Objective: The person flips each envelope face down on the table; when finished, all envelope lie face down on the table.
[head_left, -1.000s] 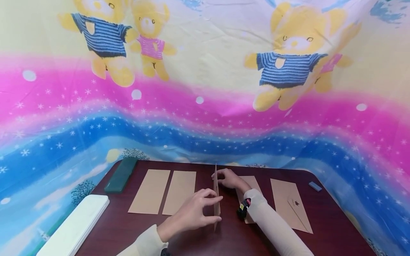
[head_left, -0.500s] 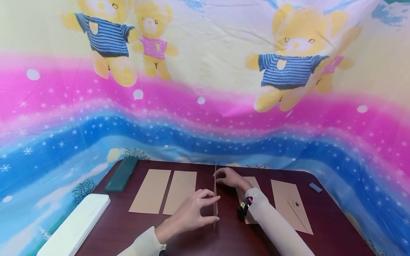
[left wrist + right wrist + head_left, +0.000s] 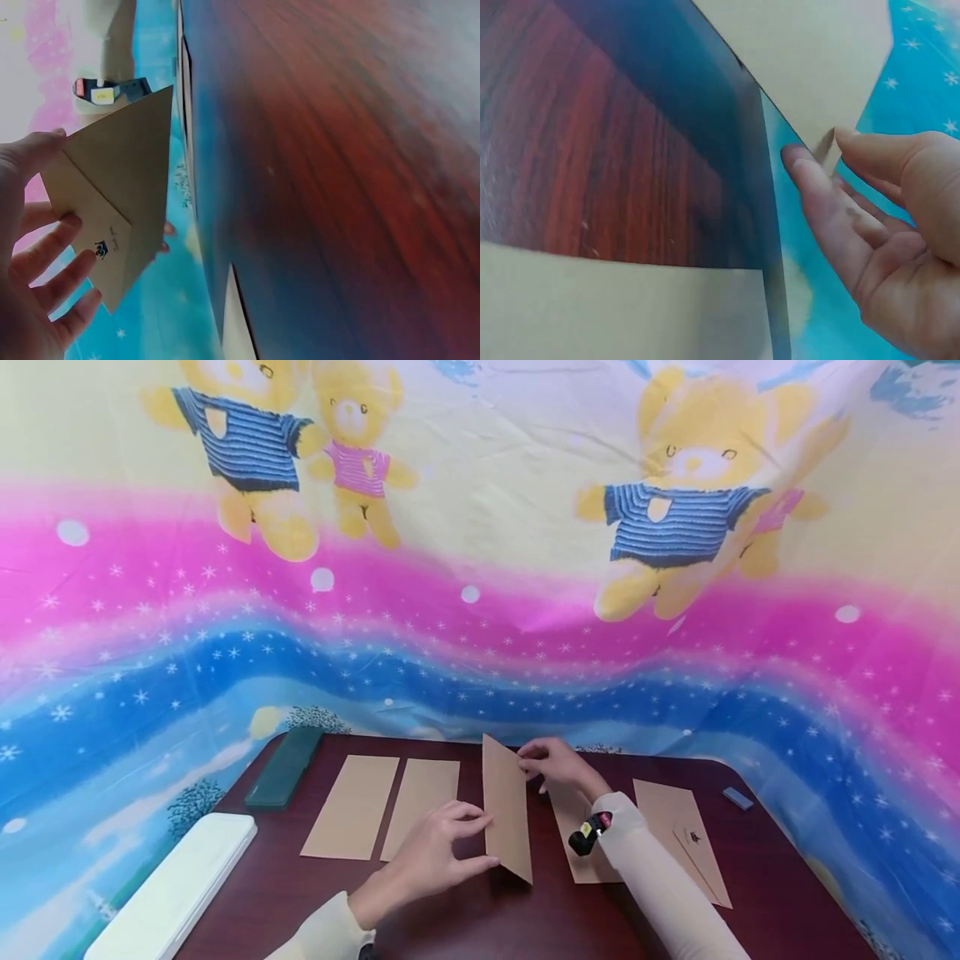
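Now pinching the brown envelope [image 3: 507,818] by its right edge, near the far corner, with the right hand [image 3: 561,768]; touching its left edge with the loosely spread left hand [image 3: 427,847]. Tilted over the reddish table [image 3: 457,931], between two flat envelopes [image 3: 350,807] leftward and two partly covered envelopes [image 3: 663,814] rightward.

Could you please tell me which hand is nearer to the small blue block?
Right. The right hand is left of the blue block, across one envelope; the left hand is farther left.
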Action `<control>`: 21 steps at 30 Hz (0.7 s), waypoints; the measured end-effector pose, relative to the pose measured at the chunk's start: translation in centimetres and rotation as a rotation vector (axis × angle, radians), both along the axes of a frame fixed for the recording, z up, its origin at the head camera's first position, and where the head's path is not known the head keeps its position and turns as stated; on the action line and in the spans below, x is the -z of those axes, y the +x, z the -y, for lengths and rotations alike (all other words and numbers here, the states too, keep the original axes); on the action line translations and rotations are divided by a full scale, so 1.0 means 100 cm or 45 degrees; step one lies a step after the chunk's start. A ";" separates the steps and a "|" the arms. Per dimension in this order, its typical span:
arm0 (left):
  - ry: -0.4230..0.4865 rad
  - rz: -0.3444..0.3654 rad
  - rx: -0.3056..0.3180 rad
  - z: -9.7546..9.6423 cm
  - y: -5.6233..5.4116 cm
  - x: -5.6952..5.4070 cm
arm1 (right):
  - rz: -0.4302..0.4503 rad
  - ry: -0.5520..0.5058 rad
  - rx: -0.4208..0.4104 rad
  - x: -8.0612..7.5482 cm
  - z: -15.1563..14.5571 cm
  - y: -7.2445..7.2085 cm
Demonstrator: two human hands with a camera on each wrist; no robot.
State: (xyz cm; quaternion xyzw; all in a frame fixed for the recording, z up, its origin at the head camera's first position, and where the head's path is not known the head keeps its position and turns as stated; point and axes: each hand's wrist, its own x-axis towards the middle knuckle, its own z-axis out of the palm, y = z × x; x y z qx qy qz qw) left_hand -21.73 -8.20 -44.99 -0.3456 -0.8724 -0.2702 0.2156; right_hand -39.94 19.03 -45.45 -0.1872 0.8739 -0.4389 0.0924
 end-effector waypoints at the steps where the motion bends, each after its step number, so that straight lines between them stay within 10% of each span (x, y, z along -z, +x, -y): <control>1: -0.009 0.012 -0.016 0.001 0.000 0.001 | 0.005 -0.011 0.021 -0.002 -0.002 0.000; 21: -0.346 0.269 -0.106 0.011 -0.019 0.011 | -0.030 0.130 0.054 0.004 0.007 0.001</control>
